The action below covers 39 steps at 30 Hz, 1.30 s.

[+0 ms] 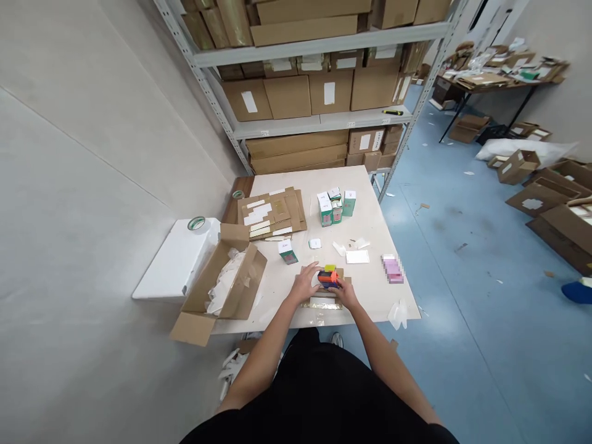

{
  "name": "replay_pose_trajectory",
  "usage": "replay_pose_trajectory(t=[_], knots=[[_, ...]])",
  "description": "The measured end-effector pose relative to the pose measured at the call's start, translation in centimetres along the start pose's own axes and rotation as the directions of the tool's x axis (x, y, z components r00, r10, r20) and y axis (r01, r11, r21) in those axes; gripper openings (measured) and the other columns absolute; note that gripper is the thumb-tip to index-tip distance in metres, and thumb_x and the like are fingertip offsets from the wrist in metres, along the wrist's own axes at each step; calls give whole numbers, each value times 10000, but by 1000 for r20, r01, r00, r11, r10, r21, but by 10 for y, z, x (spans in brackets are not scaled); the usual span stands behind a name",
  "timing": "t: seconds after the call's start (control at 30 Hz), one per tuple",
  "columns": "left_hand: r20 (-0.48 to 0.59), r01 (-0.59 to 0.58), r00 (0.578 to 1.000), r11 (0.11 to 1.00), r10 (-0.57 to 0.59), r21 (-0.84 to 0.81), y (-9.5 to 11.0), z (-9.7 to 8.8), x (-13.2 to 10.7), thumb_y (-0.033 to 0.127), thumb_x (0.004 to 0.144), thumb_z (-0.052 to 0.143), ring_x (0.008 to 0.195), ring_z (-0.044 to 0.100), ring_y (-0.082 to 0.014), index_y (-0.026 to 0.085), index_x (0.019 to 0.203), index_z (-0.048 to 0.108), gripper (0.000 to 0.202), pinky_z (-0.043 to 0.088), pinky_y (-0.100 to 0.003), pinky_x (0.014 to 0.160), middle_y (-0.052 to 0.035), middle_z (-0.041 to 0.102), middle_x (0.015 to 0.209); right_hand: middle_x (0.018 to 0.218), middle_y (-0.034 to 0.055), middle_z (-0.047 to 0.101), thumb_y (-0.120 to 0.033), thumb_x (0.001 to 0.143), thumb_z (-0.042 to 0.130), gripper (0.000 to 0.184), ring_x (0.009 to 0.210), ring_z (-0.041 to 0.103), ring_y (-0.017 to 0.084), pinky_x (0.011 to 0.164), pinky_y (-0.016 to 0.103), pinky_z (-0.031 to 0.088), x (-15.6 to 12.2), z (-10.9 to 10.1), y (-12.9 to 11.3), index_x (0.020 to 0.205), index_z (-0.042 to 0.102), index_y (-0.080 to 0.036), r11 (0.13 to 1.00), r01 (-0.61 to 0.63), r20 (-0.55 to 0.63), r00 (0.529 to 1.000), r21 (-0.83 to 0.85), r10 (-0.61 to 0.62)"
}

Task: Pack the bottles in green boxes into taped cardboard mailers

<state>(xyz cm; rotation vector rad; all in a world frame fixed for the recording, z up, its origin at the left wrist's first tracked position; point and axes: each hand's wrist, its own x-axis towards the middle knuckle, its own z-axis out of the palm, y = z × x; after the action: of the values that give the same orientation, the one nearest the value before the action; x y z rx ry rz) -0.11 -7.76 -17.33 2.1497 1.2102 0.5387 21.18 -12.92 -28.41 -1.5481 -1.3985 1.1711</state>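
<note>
One grip, your right hand's point(346, 293), is pinching the right end of the orange-and-blue object point(328, 279) over the cardboard point(326, 295) on the table point(272, 296); your left hand point(304, 284) is standing spread at its left. A one-sided pinch could be risking a tip or slip. Its long axis is running roughly left-right; its front is staying unclear.

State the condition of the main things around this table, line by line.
Orange-and-blue object: gripped by the right hand
Left hand: curved beside it, contact unclear
Cardboard box: open, white material inside
Flattened cardboard: stacked
Nearer tape roll: lying flat
Lone green-and-white carton: upright
Yellow cutter: lying on the shelf, blade unclear
</note>
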Motion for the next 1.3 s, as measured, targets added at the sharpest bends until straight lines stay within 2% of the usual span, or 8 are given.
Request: replay_pose_trajectory(t=[0.17, 0.33, 0.63, 0.8, 0.97, 1.1, 1.2, 1.3], knots=[[8, -45, 999, 999, 45, 24, 5, -4, 10, 217, 854, 712, 1347, 569, -275, 278, 1191, 714, 343, 465, -443, 1142, -57, 511, 1561, 1106, 49, 791, -409, 833, 725, 421, 1016, 708, 293, 912, 414, 561, 1, 2, -3, 1226, 732, -257, 996, -25, -5, 1000, -86, 25], [-20, -77, 997, 997, 77, -9, 5, -8, 13, 337, 923, 682, 1193, 665, -234, 284, 1129, 777, 234, 522, -385, 1067, -44, 528, 1552, 1094, 62, 789, -383, 825, 738, 441, 1002, 702, 306, 900, 424, 558, 1, 2, -2, 1247, 730, -254, 995, -15, -1, 1000, -97, 15], [-311, 14, 950, 1000, -22, -26, 5, -7, 15, 358, 945, 666, 1101, 721, -240, 302, 983, 837, 184, 555, -416, 1046, -35, 773, 1187, 1062, 65, 781, -430, 813, 750, 419, 966, 692, 299, 881, 418, 550, 6, 2, 3, 1193, 745, -255, 993, 2, 31, 1000, -120, 2], [-372, 63, 914, 963, -162, -263, 0, -12, 20, 341, 871, 731, 1038, 741, -256, 272, 912, 836, 132, 585, -435, 982, -62, 801, 1067, 1057, 69, 768, -451, 805, 748, 408, 979, 681, 306, 901, 435, 540, 9, 0, -2, 1162, 750, -252, 990, -16, 69, 997, -137, 25], [-279, 214, 858, 795, -430, -567, -28, -16, 23, 438, 812, 763, 956, 748, -256, 202, 874, 796, 247, 595, -406, 914, -99, 801, 965, 1164, 81, 744, -374, 825, 720, 457, 1070, 672, 307, 959, 440, 517, 16, -5, -18, 1259, 705, -229, 988, -46, 160, 985, -148, 70], [-47, 346, 761, 466, -647, -814, -63, -7, 15, 499, 793, 790, 978, 752, -244, 181, 885, 710, 341, 593, -404, 909, -128, 783, 1079, 1277, 93, 720, -298, 845, 702, 497, 1162, 659, 315, 1026, 451, 488, 28, -10, -38, 1337, 673, -227, 981, -7, 230, 972, -194, 53], [111, 433, 684, 278, -720, -858, -84, 8, 5, 526, 797, 805, 999, 749, -241, 187, 890, 627, 394, 590, -404, 901, -150, 758, 1158, 1357, 83, 693, -257, 848, 708, 529, 1264, 623, 318, 1099, 457, 447, 38, -9, -54, 1374, 656, -248, 964, 33, 258, 965, -263, 37], [137, 435, 655, 222, -743, -873, -99, 20, -3, 562, 819, 784, 1040, 744, -240, 206, 888, 568, 422, 585, -389, 907, -140, 727, 1214, 1432, 79, 651, -227, 841, 715, 563, 1349, 568, 316, 1164, 468, 386, 42, -6, -65, 1398, 640, -253, 937, 51, 253, 966, -346, 41]])
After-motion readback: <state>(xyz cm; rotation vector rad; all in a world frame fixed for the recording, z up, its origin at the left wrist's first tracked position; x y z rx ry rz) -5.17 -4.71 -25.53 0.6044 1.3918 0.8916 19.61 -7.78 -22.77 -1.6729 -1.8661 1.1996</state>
